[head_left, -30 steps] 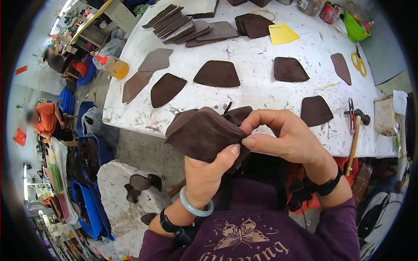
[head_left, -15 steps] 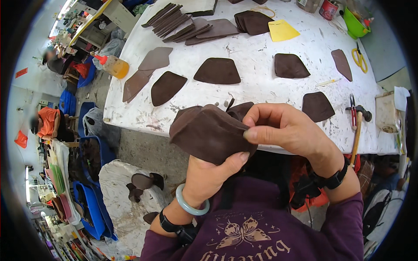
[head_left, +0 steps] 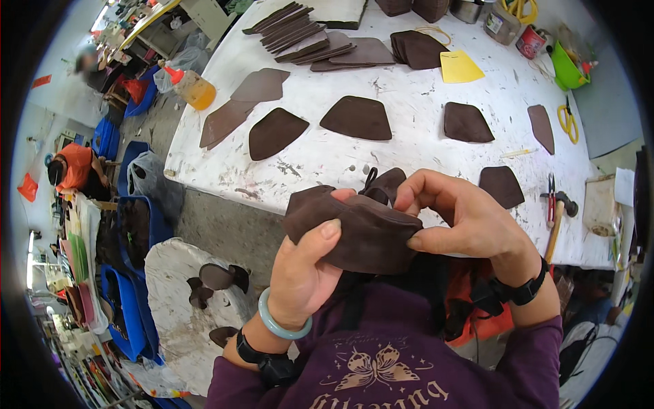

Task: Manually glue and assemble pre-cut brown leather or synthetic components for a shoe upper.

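Observation:
A soft dark brown leather shoe upper [head_left: 375, 238], with a seam and a small dark loop at its far side, is held up in front of my chest near the table's front edge. My left hand [head_left: 310, 262] grips its left side, thumb on the outside and a fingertip showing over the upper edge. At the right end, my right hand [head_left: 456, 215] pinches the edge between thumb and bent fingers. The inside of the upper is mostly hidden. Beyond it, flat dark brown leather pieces [head_left: 356, 118] lie spaced out on the white table [head_left: 409, 153].
Stacked leather strips [head_left: 286, 34] and a yellow paper [head_left: 462, 67] lie farther back. At left stands a glue bottle [head_left: 194, 90]; at right are yellow scissors [head_left: 567, 123], pliers [head_left: 551, 201] and a hammer [head_left: 558, 218]. A covered stool [head_left: 170, 293] holds leather parts. People sit far left.
The upper has turned and shifted slightly right in my hands. My left thumb has moved up onto its outer face, and my right fingers have opened a little at its edge. The view has shifted.

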A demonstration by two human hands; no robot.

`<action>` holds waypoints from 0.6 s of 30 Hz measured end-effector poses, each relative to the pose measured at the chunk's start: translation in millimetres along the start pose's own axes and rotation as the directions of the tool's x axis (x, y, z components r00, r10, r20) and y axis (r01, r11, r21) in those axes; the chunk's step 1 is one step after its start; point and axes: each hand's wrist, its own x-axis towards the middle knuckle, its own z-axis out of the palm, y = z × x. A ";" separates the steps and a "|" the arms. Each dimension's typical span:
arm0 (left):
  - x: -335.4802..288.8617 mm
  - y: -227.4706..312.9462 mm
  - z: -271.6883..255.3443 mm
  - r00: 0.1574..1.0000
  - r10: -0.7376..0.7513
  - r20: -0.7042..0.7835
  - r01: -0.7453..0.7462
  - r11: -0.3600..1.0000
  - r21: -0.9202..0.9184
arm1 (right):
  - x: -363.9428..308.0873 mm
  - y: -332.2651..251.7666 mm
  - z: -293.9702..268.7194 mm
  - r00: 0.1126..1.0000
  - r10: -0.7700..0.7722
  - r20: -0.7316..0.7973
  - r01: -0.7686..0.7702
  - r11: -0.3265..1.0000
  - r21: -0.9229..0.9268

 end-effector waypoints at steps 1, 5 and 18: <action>-2.4 0.3 0.0 1.000 0.013 -0.001 -0.013 1.000 -0.008 | -0.8 -1.5 0.6 1.000 -0.001 -0.015 0.001 1.000 -0.005; -3.6 -3.6 0.9 1.000 0.029 -0.005 -0.029 0.996 0.089 | -3.2 0.2 -2.9 1.000 -0.018 -0.017 0.017 0.998 -0.058; -3.8 -10.0 5.7 0.989 0.131 -0.074 -0.119 0.981 0.150 | -11.9 8.4 1.5 0.996 -0.020 -0.083 0.016 0.999 -0.037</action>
